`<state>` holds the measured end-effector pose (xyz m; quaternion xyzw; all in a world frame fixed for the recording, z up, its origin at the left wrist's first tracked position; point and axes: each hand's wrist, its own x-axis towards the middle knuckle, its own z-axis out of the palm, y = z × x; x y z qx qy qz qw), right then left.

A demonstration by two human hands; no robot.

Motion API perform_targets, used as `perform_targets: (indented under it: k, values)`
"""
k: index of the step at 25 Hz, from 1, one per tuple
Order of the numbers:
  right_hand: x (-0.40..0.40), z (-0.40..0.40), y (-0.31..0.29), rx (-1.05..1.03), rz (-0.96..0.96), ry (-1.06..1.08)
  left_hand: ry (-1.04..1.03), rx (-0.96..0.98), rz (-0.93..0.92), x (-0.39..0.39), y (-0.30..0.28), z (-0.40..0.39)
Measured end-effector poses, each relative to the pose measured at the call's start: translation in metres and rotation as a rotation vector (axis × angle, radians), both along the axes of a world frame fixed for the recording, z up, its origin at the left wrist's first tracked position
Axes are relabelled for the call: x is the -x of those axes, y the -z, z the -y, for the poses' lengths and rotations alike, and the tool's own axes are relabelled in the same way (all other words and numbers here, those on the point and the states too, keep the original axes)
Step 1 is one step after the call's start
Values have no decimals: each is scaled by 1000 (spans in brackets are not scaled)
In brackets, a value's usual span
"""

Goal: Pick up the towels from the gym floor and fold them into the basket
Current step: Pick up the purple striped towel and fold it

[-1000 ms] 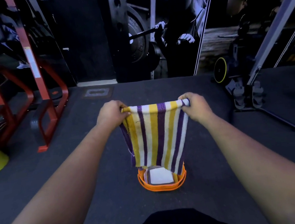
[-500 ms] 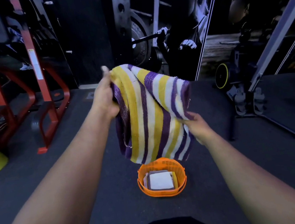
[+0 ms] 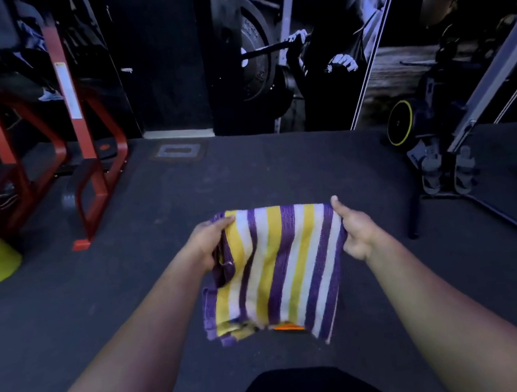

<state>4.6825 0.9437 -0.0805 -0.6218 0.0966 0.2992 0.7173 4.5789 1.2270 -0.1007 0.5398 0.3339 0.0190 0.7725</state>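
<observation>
— What had changed with the striped towel (image 3: 275, 268)?
— A second before it hung full length; now it was doubled over, shorter, held above the orange basket (image 3: 289, 327), hiding nearly all of it.
— And the grip?
— The left hand (image 3: 206, 245) and right hand (image 3: 356, 231) each pinched a top corner. I judged the fold nearly done, with the lowering into the basket next.
— Around them?
— Dark gym floor (image 3: 279, 167), a red rack (image 3: 86, 170) to the left.

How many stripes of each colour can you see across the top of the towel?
Along the top edge of the striped towel, between the left hand and the right hand:
Yellow stripes: 3
Purple stripes: 4
White stripes: 5
Total: 12
</observation>
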Motion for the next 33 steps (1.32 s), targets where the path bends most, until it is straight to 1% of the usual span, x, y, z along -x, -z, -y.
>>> perform_targets:
  k: [1,3,4,5,6,7,8,9,10,11,13,14,15,16,17,19,20,21,22,24,25,26,27,28,29,30,31,32,33]
  values:
    - [3,-4,4,-48,-22,40,21,-84,-16,2,2,-4]
    - [8,-7,9,-16,16,-19,0,-175,19,0,3,-18]
    - [9,-7,11,44,79,-73,-16,-188,41,-3,2,-25]
    - [8,-9,10,113,153,-81,-25,-209,47,-6,1,-32]
    - [7,-13,6,220,257,-59,-34,-258,49,-10,1,-38]
    - [4,-17,6,308,370,15,-60,-316,55,-14,3,-43]
    - [2,-20,3,339,446,77,-100,-350,68,-18,3,-46]
    - [-2,-24,8,306,488,124,-135,-357,87,-21,4,-49]
    - [-2,-28,5,269,483,103,-133,-339,117,-22,2,-50]
    - [-2,-30,3,266,456,35,-87,-334,128,-24,4,-51]
    - [-1,-30,1,303,409,-117,-1,-440,66,-28,7,-55]
    - [-1,-29,-1,257,412,-118,-25,-469,50,-27,3,-58]
    - [-3,-29,-2,209,451,-90,-57,-465,75,-30,-3,-64]
    - [-7,-29,-3,221,500,-54,-59,-435,124,-33,-9,-69]
    - [-11,-31,-3,225,558,-30,-19,-407,190,-38,-15,-75]
    - [-17,-34,-6,256,593,-47,185,-362,264,-40,-26,-80]
    - [-19,-33,-9,288,592,-93,305,-411,262,-40,-31,-82]
    - [-21,-32,-12,330,617,-159,413,-541,235,-40,-35,-84]
    - [-22,-32,-16,447,672,-235,488,-757,170,-41,-40,-85]
    - [-26,-33,-19,720,806,-341,514,-1202,24,-45,-47,-85]
    - [-28,-34,-18,833,876,-347,500,-1363,-57,-45,-52,-84]
    - [-27,-37,-20,938,928,-330,483,-1457,-126,-46,-53,-86]
    - [-26,-40,-23,993,983,-286,456,-1483,-141,-47,-53,-88]
    - [-26,-42,-25,995,1034,-212,441,-1429,-107,-48,-51,-91]
    - [-30,-41,-28,902,1082,-111,408,-1285,6,-47,-53,-93]
    - [-29,-41,-37,688,1048,17,367,-1023,156,-46,-58,-93]
    - [-28,-42,-45,382,930,133,330,-693,287,-45,-67,-91]
    - [-27,-44,-51,126,792,168,290,-451,383,-48,-81,-86]
    - [-27,-46,-51,-29,689,146,234,-327,443,-55,-95,-81]
